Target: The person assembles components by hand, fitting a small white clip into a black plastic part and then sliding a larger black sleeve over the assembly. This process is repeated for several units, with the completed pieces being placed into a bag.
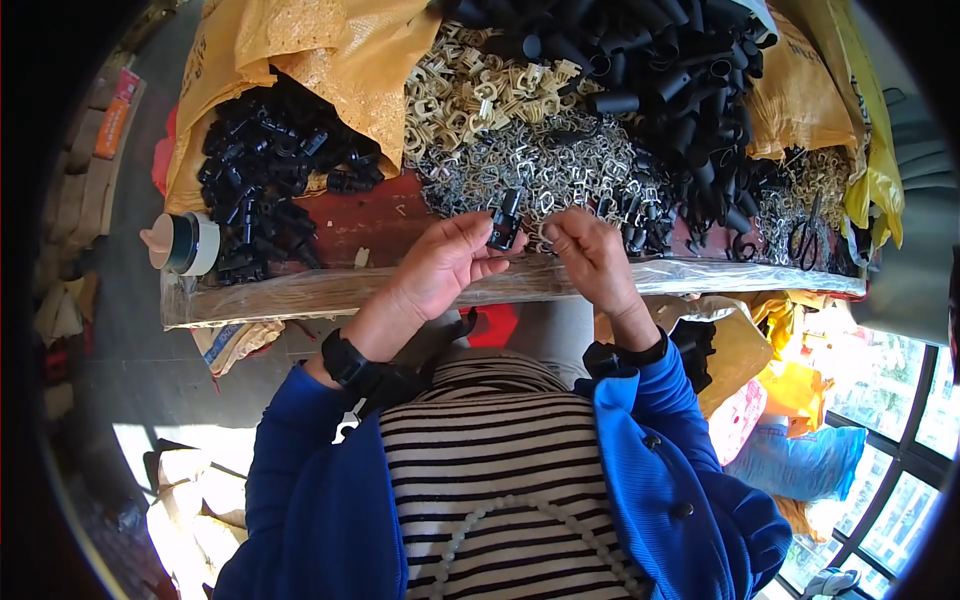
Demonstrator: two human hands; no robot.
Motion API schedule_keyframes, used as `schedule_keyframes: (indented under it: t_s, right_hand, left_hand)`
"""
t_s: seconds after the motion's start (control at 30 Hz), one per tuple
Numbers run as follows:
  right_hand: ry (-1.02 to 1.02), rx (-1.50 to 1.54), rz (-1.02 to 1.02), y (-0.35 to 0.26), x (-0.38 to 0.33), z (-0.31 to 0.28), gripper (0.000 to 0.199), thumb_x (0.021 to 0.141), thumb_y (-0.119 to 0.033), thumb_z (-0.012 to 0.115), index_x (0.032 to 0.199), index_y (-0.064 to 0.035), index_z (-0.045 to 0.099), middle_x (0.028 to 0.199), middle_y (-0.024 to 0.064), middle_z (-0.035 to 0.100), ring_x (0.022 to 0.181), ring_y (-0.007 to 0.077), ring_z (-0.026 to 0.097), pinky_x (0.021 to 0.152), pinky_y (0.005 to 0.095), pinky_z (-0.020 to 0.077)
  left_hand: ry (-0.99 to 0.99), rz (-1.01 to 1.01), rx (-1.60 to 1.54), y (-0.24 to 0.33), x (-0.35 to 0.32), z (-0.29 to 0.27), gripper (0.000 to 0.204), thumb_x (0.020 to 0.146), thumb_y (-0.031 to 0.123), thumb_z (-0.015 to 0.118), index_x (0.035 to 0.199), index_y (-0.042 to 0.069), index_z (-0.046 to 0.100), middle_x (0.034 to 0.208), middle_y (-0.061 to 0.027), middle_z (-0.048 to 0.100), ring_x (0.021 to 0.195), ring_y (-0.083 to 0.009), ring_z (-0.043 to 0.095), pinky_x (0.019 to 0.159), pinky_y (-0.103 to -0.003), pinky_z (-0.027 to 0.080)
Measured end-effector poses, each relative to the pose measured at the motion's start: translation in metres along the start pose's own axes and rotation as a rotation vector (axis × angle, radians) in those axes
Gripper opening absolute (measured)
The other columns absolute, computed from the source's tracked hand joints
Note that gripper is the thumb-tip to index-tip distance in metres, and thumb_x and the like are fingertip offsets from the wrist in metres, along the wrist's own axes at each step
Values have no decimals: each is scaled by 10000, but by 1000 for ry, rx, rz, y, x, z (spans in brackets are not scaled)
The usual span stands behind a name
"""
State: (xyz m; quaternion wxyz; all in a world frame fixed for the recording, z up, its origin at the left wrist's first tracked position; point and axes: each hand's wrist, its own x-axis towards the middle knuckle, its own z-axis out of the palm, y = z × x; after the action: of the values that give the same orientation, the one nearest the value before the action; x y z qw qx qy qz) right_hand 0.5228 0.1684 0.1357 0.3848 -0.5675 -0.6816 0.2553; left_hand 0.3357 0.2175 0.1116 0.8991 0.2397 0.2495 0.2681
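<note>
My left hand [446, 266] holds a small black plastic fitting [506, 222] upright between thumb and fingers, over the table's front edge. Just to its right, my right hand [594, 260] is closed in a pinch, its fingertips close to the fitting but apart from it. A small pale or shiny bit shows at those fingertips, too small to name. Right beyond both hands lies a heap of small silvery metal clips [530, 165]. Cream plastic pieces [485, 90] are piled behind the clips.
Black fittings [255, 165] spill from an orange woven sack [300, 40] at left, beside a white-and-green jar [183, 243]. Black tubes [690, 110] heap at the back right. Further right lie more metal pieces [785, 215] and black scissors [807, 240]. Plastic film wraps the table's front edge [350, 293].
</note>
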Motion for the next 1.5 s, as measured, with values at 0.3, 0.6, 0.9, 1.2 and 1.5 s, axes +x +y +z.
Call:
schedule_keyframes:
  t_s: [0.3, 0.6, 0.9, 1.2, 1.5]
  right_hand:
    - [-88, -201, -144, -3, -1, -3, 160, 708, -19, 534, 868, -19, 541, 699, 108, 497, 607, 277, 515, 521, 328, 413]
    - [-121, -227, -212, -1, 3, -4, 162, 716, -32, 540, 878, -18, 543, 709, 102, 503, 620, 275, 520, 535, 330, 422]
    - [-31, 53, -84, 4, 2, -2, 119, 763, -66, 544, 860, 3, 535, 684, 76, 517, 599, 169, 521, 526, 254, 409]
    - [17, 213, 109, 0, -2, 6, 149, 759, -119, 590, 752, 2, 502, 645, 17, 492, 561, 61, 448, 502, 209, 381]
    - [66, 133, 45, 4, -1, 17, 123, 781, -111, 563, 781, -7, 497, 623, -18, 480, 552, 37, 430, 486, 173, 352]
  left_hand:
    - [-71, 46, -14, -1, 4, 1, 269, 851, 205, 425, 1048, 28, 477, 989, -137, 541, 933, -215, 526, 811, -330, 429]
    - [-132, 78, 22, 1, 6, 4, 254, 852, 161, 420, 1049, 10, 476, 1000, -145, 537, 958, -234, 518, 836, -352, 423]
    - [-154, 136, 64, 0, 6, 6, 230, 849, 121, 422, 1039, 8, 486, 1006, -135, 538, 969, -242, 514, 858, -361, 411]
    - [-64, 236, 35, -4, 6, 11, 202, 830, 105, 470, 1002, 12, 518, 974, -109, 556, 934, -180, 524, 838, -327, 409]
    - [-36, 275, 20, -9, 11, 9, 196, 834, 111, 464, 1002, 24, 517, 976, -106, 557, 932, -180, 524, 837, -338, 407]
